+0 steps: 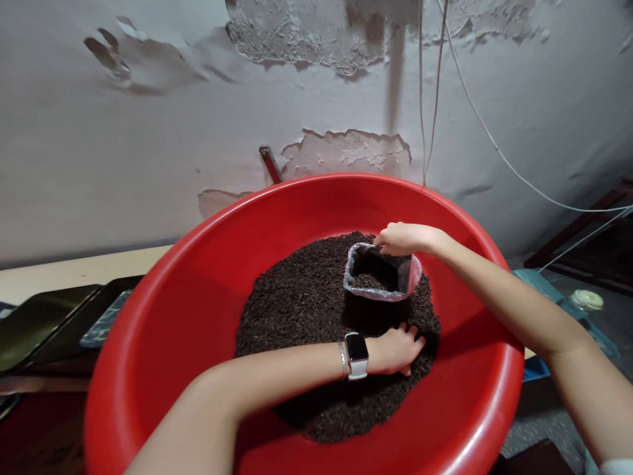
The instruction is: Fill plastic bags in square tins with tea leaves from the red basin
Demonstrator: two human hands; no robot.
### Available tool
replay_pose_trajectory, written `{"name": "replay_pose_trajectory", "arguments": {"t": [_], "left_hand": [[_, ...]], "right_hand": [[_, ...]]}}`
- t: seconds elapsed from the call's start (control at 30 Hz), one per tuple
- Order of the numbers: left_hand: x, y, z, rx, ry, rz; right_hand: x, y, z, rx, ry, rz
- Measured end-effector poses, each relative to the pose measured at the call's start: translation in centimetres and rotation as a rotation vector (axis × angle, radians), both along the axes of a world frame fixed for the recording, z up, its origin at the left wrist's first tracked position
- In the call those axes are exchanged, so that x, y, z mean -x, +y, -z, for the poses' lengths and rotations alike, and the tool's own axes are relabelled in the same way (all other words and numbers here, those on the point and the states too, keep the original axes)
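A large round red basin [188,316] holds a heap of dark, dry leaf-like material [297,290]. My right hand [401,239] grips the far right rim of a clear plastic bag [380,294], whose open mouth shows some of the same dark material inside. Just below the bag, my left hand [395,349], with a watch [357,355] at its wrist, rests on the heap with fingers spread, the tips partly in the material.
Dark green trays [44,323] lie on a pale surface [84,269] left of the basin. Behind is a peeling wall [148,165] with hanging cords [422,99]. Blue-green containers [544,290] and a pale round lid [587,300] are at the right.
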State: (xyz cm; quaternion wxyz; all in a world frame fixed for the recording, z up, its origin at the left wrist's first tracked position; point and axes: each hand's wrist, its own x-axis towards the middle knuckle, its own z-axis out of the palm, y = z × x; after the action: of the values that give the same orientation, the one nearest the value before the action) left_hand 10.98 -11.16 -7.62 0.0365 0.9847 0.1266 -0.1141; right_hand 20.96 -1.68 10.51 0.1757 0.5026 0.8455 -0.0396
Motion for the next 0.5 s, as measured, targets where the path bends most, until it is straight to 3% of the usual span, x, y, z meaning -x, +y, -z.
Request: {"name": "replay_pose_trajectory", "arguments": {"t": [0.17,0.27,0.37,0.5], "left_hand": [[0.2,-0.2,-0.4,-0.029,0.026,-0.015],[0.2,-0.2,-1.4,-0.112,-0.070,-0.001],[0.0,-0.2,-4.5,-0.190,-0.184,0.062],[0.0,0.1,-10.1,-0.269,-0.277,0.080]], "right_hand": [[0.0,0.0,0.0,-0.001,-0.008,-0.013],[0.0,-0.1,-0.1,-0.001,-0.011,-0.008],[0.0,0.0,-0.2,-0.001,-0.004,-0.019],[-0.2,0.1,-0.2,-0.004,0.008,-0.029]]}}
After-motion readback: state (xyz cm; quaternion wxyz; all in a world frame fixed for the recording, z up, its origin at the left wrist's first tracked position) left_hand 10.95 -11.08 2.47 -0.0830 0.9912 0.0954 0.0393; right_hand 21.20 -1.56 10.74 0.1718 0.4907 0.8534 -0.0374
